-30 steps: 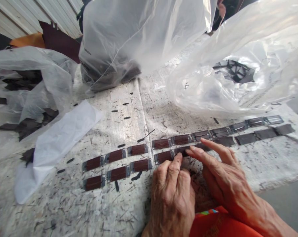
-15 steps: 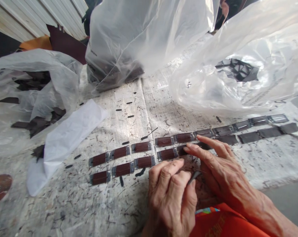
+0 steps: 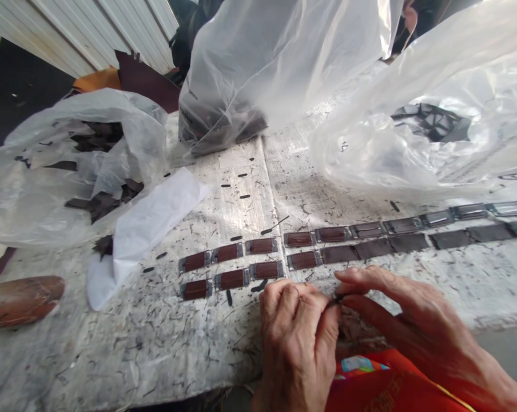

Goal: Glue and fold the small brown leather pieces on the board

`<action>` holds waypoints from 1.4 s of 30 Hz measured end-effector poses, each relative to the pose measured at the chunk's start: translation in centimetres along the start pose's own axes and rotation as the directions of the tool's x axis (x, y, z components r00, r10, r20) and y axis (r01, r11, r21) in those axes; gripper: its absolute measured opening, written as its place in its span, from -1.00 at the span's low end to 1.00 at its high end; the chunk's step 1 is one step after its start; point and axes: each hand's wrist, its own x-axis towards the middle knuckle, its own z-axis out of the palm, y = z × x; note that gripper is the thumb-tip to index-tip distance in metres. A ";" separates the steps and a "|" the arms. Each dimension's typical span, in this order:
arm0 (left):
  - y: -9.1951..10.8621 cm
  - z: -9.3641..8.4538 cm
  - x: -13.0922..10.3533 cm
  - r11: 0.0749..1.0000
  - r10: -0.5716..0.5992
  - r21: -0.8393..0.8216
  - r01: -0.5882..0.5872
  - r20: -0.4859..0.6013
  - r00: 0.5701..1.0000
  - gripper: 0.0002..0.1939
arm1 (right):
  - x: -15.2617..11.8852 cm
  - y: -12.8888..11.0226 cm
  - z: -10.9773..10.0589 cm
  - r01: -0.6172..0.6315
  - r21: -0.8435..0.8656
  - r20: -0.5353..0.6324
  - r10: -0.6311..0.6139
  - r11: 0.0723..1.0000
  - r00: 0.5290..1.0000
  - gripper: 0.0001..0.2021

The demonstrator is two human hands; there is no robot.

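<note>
My left hand (image 3: 299,337) is closed, its fingers bent, near the table's front edge. A small dark leather piece (image 3: 336,298) pokes out between its thumb and fingers, mostly hidden. Close on the right is my right hand (image 3: 400,309), with a gap between its upper finger and the lower digit, whose tip touches that piece. Beyond both hands lie two slanting rows of small rectangles. Brown stitched leather tabs (image 3: 262,246) fill the left part, plain dark leather pieces (image 3: 408,242) the near row's right part, and frame-like dark pieces (image 3: 468,210) the far row's right end.
Clear plastic bags with dark pieces stand left (image 3: 151,114), in the middle (image 3: 241,68) and right (image 3: 348,149). White paper (image 3: 142,229) and a brown rounded object (image 3: 24,300) lie left. Thread scraps litter the pale cloth-covered table (image 3: 91,349).
My right hand has drawn back from the rows to the dark piece at my left hand. The row beneath it is uncovered. The view has shifted left.
</note>
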 end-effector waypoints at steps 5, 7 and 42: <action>-0.6 -0.6 0.0 0.998 0.041 0.056 -0.042 0.023 0.999 -0.88 | 0.0 -0.2 0.2 -0.134 0.036 -0.020 0.135 0.990 0.991 -0.69; -0.6 -0.8 0.0 0.999 0.024 0.046 -0.025 0.018 1.000 -0.87 | 0.0 -0.5 0.1 -0.115 -0.001 -0.019 0.115 0.993 0.993 -0.67; -2.8 -1.6 -0.6 0.924 0.053 0.382 -0.029 -0.053 0.997 -0.60 | 4.3 -2.4 3.2 -0.355 -0.136 -0.114 0.341 0.925 0.933 -0.86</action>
